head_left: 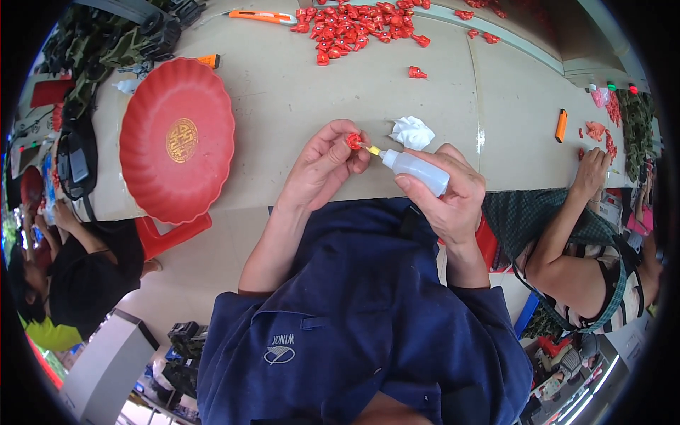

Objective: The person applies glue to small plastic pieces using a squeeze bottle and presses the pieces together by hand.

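Between the thumb and fingers of my left hand (327, 159) is a small red plastic part (353, 141). My right hand (453, 185) is wrapped round a white squeeze bottle (421, 172) with a yellow tip (374, 150). The bottle lies tilted, its thin nozzle pointing left and reaching the red part; whether it touches cannot be made out. Just beyond the bottle sits a crumpled white tissue (412, 133). Farther off, a heap of similar red parts (354, 30) covers the far middle of the table, with one loose red part (418, 72) nearer to me.
A scalloped red tray (212, 142) stands at the left near the table edge. An orange utility knife (262, 16) lies at the far side. Dark green model vehicles (152, 39) are piled far left. Co-workers sit on both sides; one's hand (593, 172) rests at the right.
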### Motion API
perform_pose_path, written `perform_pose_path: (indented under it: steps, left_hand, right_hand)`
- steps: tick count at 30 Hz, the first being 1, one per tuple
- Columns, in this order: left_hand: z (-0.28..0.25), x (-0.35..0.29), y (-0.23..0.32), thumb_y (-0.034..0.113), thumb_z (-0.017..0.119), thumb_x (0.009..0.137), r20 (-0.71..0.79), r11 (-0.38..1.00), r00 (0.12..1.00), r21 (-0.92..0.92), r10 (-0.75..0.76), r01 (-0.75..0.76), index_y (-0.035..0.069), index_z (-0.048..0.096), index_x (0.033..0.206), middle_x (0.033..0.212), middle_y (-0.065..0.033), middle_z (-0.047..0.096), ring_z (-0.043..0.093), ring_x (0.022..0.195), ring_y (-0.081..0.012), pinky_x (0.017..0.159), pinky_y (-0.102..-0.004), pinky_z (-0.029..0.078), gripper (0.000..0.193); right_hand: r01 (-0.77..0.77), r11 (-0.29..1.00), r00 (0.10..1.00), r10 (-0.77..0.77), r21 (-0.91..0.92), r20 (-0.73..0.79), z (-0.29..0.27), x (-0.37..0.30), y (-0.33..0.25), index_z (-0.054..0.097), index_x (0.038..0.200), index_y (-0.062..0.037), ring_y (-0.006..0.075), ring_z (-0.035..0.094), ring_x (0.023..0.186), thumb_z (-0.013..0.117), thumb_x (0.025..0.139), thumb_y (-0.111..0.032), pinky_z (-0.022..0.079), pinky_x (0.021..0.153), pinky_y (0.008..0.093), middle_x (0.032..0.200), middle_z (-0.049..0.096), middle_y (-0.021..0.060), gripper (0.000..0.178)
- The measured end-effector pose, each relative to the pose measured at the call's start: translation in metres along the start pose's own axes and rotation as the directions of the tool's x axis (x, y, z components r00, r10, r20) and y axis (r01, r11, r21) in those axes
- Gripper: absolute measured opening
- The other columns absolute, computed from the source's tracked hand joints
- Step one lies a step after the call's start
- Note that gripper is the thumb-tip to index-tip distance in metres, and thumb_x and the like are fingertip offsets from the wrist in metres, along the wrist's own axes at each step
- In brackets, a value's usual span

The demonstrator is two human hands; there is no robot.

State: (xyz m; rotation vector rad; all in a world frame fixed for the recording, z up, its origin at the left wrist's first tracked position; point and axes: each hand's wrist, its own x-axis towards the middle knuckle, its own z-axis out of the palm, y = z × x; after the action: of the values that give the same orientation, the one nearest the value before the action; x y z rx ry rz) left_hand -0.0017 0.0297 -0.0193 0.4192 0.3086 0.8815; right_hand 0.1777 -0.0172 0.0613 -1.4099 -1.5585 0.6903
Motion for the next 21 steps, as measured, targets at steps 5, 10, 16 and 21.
perform_pose_path:
  steps: [5, 10, 16, 21]
  left_hand:
    - [-0.0024, -0.0002, -0.0004, 0.014, 0.049, 0.090, 0.016, 1.000, 1.000, 0.005, -0.003, 0.003, 0.007, 0.051, 0.105, 0.099, -0.0068, 0.055, 0.051, 0.080, -0.0122, 0.067, -0.0252, 0.040, 0.017]
    - [-0.0009, -0.0005, -0.0007, 0.014, 0.049, 0.090, 0.009, 1.000, 1.000, 0.010, -0.008, 0.008, 0.007, 0.051, 0.106, 0.100, -0.0070, 0.055, 0.050, 0.079, -0.0123, 0.067, -0.0254, 0.040, 0.017]
    - [-0.0016, -0.0008, -0.0012, 0.014, 0.049, 0.090, -0.003, 1.000, 1.000, 0.004, -0.006, 0.006, 0.008, 0.050, 0.107, 0.101, -0.0072, 0.055, 0.050, 0.079, -0.0122, 0.067, -0.0256, 0.040, 0.018]
    - [-0.0018, -0.0004, -0.0006, 0.013, 0.049, 0.090, 0.003, 1.000, 1.000, -0.001, 0.005, -0.005, 0.008, 0.050, 0.107, 0.102, -0.0070, 0.055, 0.050, 0.080, -0.0120, 0.067, -0.0258, 0.040, 0.018]
  right_hand:
    - [-0.007, 1.000, 1.000, 0.007, 0.009, 0.007, 0.0017, -0.0003, -0.0001, 0.065, 0.086, 0.0030, 0.0158, 0.052, 0.057, 0.076, 0.062, -0.009, 0.042, 0.052, 0.0257, 0.067, 0.061, 0.0097, 0.029]
    - [-0.004, 1.000, 1.000, 0.004, 0.006, 0.009, 0.0024, -0.0006, 0.0004, 0.065, 0.085, 0.0030, 0.0156, 0.053, 0.058, 0.076, 0.062, -0.009, 0.042, 0.052, 0.0257, 0.067, 0.060, 0.0095, 0.029]
    - [-0.029, 0.999, 0.999, 0.028, 0.031, 0.019, 0.0022, -0.0021, -0.0022, 0.066, 0.089, 0.0022, 0.0104, 0.045, 0.057, 0.074, 0.064, -0.007, 0.033, 0.049, 0.0228, 0.063, 0.056, 0.0046, 0.028]
    - [-0.013, 1.000, 1.000, 0.012, 0.012, 0.023, 0.0003, -0.0013, -0.0014, 0.065, 0.086, 0.0027, 0.0127, 0.047, 0.055, 0.075, 0.063, -0.008, 0.036, 0.049, 0.0242, 0.063, 0.058, 0.0068, 0.028]
